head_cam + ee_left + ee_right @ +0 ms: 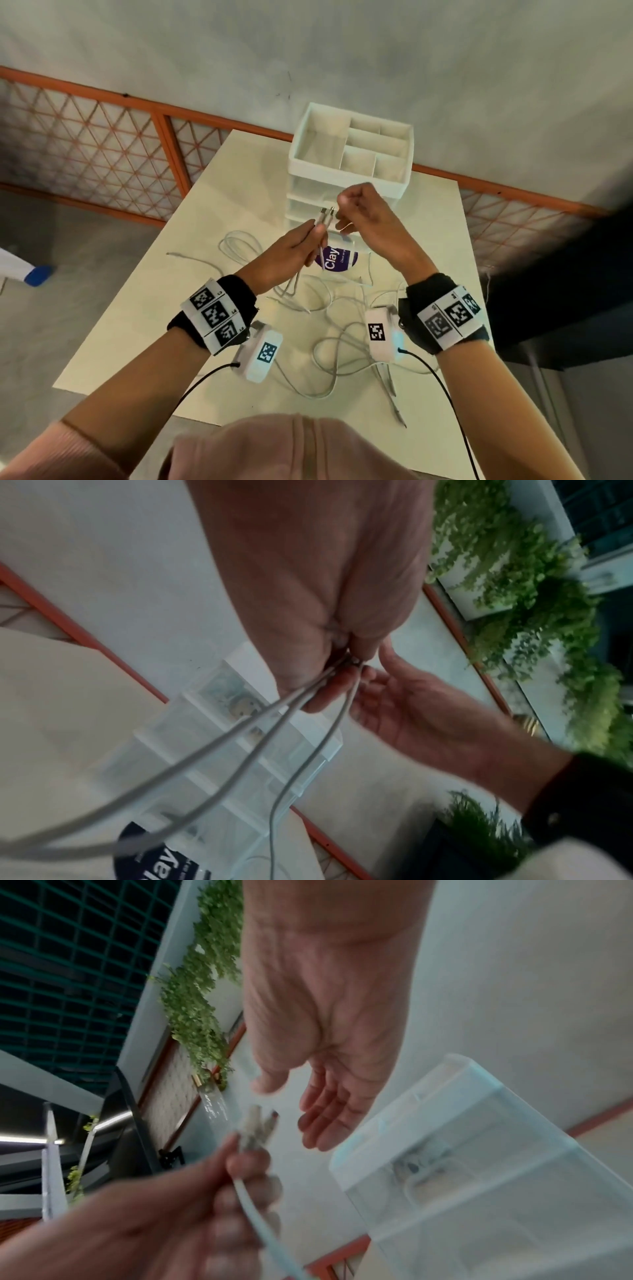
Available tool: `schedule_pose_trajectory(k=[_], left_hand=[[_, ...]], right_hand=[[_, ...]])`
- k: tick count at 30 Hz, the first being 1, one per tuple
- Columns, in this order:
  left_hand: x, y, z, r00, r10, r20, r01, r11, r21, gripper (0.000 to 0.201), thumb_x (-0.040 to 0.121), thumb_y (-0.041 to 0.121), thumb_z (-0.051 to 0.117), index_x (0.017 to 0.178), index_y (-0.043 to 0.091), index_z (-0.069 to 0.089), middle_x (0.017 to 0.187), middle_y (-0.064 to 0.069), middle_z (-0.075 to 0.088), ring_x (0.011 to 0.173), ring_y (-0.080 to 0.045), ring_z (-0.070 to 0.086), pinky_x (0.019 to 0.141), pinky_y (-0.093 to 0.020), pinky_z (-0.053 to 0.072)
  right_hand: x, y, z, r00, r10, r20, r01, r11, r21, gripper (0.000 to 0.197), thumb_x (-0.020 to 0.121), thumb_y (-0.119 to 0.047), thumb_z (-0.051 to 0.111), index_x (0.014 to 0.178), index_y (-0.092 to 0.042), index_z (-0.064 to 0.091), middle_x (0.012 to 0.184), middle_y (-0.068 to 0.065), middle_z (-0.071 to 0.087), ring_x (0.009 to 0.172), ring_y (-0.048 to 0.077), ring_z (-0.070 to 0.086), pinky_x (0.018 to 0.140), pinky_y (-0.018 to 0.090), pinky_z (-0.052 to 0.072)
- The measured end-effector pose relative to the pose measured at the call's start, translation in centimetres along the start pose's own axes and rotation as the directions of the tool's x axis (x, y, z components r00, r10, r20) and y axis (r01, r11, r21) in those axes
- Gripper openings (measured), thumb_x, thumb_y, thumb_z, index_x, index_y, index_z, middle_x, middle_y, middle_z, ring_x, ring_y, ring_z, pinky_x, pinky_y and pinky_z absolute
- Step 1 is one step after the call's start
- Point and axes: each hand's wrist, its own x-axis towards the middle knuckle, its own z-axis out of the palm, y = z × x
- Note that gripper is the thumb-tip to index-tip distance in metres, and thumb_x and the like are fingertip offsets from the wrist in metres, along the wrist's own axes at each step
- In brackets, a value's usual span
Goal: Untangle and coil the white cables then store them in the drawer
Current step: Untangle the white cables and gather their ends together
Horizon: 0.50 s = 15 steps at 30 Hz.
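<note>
My left hand (318, 228) (329, 685) (246, 1172) is raised over the table and grips white cables just below two plugs (326, 214) (258, 1123), which stick up side by side. Three strands (260, 737) hang from that grip down to a loose tangle of white cables (335, 339) on the white table (205, 240). My right hand (342, 216) (394, 704) (291, 1112) hovers right beside the plugs, palm open and fingers relaxed, holding nothing. Behind the hands stands the white drawer unit (346, 176) (192, 750) (479, 1177) with translucent drawers and an open compartment tray on top.
A round purple label reading "Clay" (337, 260) lies just in front of the drawer unit, under my hands. An orange mesh railing (102, 154) runs behind the table. A blue object (37, 274) sits on the floor at left. One cable end hangs over the table's near right edge (397, 407).
</note>
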Motion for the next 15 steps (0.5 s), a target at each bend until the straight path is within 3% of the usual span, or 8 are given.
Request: schedule_pose_trajectory(k=[1,3,5,6,8,12,13,15], left_hand=[[-0.2,0.3,-0.1,1.0,0.019,-0.02,-0.019,1.0,-0.014,0.033,0.102,0.034,0.028,0.081,0.018,0.047,0.071,0.002,0.043,0.068,-0.008,0.041,0.071,-0.021,0.038],[-0.3,0.7,-0.2,0.998,0.034,-0.058,-0.038,0.997,-0.073,0.034,0.102,0.037,0.027,0.087,0.017,0.05,0.077,0.007,0.049,0.076,-0.005,0.047,0.082,-0.023,0.042],[-0.2,0.9,-0.4,0.996,0.041,-0.078,-0.048,0.995,-0.089,0.037,0.101,0.042,0.027,0.099,0.014,0.052,0.092,0.002,0.054,0.091,-0.008,0.054,0.092,-0.025,0.044],[-0.2,0.9,-0.5,0.995,0.043,-0.095,-0.052,0.994,-0.096,0.035,0.101,0.042,0.027,0.099,0.017,0.052,0.097,-0.004,0.052,0.093,-0.009,0.056,0.091,-0.023,0.045],[-0.3,1.3,-0.7,0.989,0.053,-0.138,-0.071,0.989,-0.129,0.03,0.101,0.04,0.027,0.088,0.025,0.049,0.098,-0.005,0.041,0.082,-0.006,0.057,0.077,-0.018,0.047],[-0.6,2.2,-1.0,0.984,0.087,-0.154,-0.124,0.961,-0.249,0.031,0.098,0.044,0.031,0.083,0.022,0.047,0.096,-0.009,0.039,0.071,-0.031,0.058,0.065,-0.051,0.051],[-0.6,2.5,-1.0,0.985,0.091,-0.148,-0.135,0.939,-0.318,0.032,0.098,0.043,0.03,0.082,0.02,0.046,0.093,-0.008,0.045,0.074,-0.029,0.058,0.065,-0.051,0.05],[-0.4,2.9,-0.9,0.981,0.108,-0.161,-0.168,0.884,-0.436,0.032,0.1,0.035,0.026,0.081,0.018,0.044,0.088,-0.004,0.055,0.082,-0.017,0.058,0.072,-0.036,0.05]], right_hand=[[-0.1,0.3,0.5,0.998,0.049,0.048,-0.049,0.999,0.018,0.043,0.097,-0.044,0.037,0.117,-0.007,0.048,0.092,0.004,0.063,0.087,0.018,0.066,0.085,0.031,0.053],[-0.3,1.2,1.6,0.97,0.127,0.207,-0.152,0.982,0.112,0.079,0.087,-0.066,0.013,0.132,-0.01,0.044,0.097,0.001,0.067,0.108,0.022,0.064,0.104,0.04,0.044],[-0.5,1.7,2.6,0.945,0.122,0.303,-0.192,0.958,0.212,0.09,0.083,-0.068,-0.003,0.139,-0.011,0.039,0.106,0.004,0.066,0.115,0.021,0.06,0.111,0.04,0.036],[-0.6,1.7,2.9,0.941,0.116,0.318,-0.199,0.95,0.242,0.088,0.086,-0.063,-0.011,0.141,-0.013,0.036,0.113,0.007,0.065,0.117,0.021,0.059,0.111,0.038,0.035],[-0.6,1.7,3.3,0.933,0.114,0.342,-0.208,0.945,0.251,0.088,0.086,-0.059,-0.018,0.143,-0.016,0.033,0.122,0.016,0.061,0.115,0.026,0.059,0.102,0.035,0.039],[-0.2,2.0,4.1,0.911,0.13,0.391,-0.213,0.961,0.178,0.094,0.085,-0.063,-0.016,0.128,-0.013,0.051,0.111,0.008,0.064,0.077,0.018,0.053,0.067,0.026,0.042],[-0.2,2.0,4.5,0.909,0.13,0.397,-0.216,0.96,0.18,0.092,0.087,-0.061,-0.015,0.119,-0.013,0.056,0.103,0.004,0.067,0.072,0.017,0.05,0.063,0.027,0.041],[-0.5,1.9,5.1,0.899,0.149,0.413,-0.255,0.943,0.215,0.082,0.093,-0.056,-0.01,0.096,-0.013,0.061,0.077,-0.003,0.07,0.065,0.018,0.048,0.061,0.03,0.038]])
